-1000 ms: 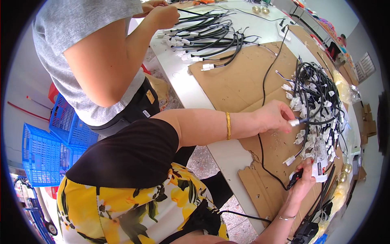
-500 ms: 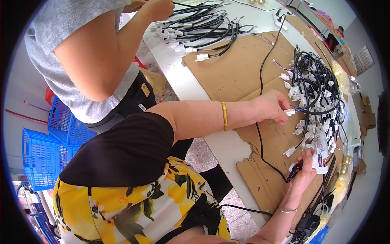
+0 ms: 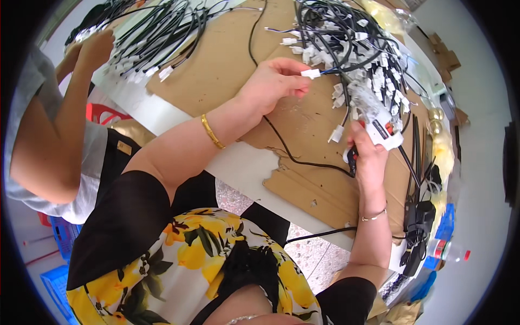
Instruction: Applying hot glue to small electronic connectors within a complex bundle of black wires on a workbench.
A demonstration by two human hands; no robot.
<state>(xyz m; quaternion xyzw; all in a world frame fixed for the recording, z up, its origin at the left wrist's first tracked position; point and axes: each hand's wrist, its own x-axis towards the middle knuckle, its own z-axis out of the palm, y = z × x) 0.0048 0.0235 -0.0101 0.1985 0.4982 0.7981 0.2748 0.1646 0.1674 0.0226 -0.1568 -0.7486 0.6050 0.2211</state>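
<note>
My left hand [image 3: 271, 86] pinches a white plastic connector [image 3: 311, 73] between thumb and fingers, with blue wires running from it into a black cable. That cable leads to a tangled heap of black cables [image 3: 346, 40] with white connectors, at the far right of the table. My right hand [image 3: 371, 157] is wrapped round a white corded tool [image 3: 385, 132] with a black trigger, which looks like a glue gun. Crumpled clear material [image 3: 368, 102] covers its front end, so its tip is hidden. Its muzzle end lies against the near side of the heap.
Brown cardboard [image 3: 216, 70] covers much of the white table, and a black cord [image 3: 287, 149] crosses it. At the left a co-worker's hands [image 3: 92, 51] are near a row of black cables [image 3: 162, 30]. A black power adapter [image 3: 418, 219] and a bottle [image 3: 448, 251] stand lower right.
The view has swung to the right, so everything sits farther left and higher in the picture. My left hand still pinches the connector and my right hand still grips the glue gun.
</note>
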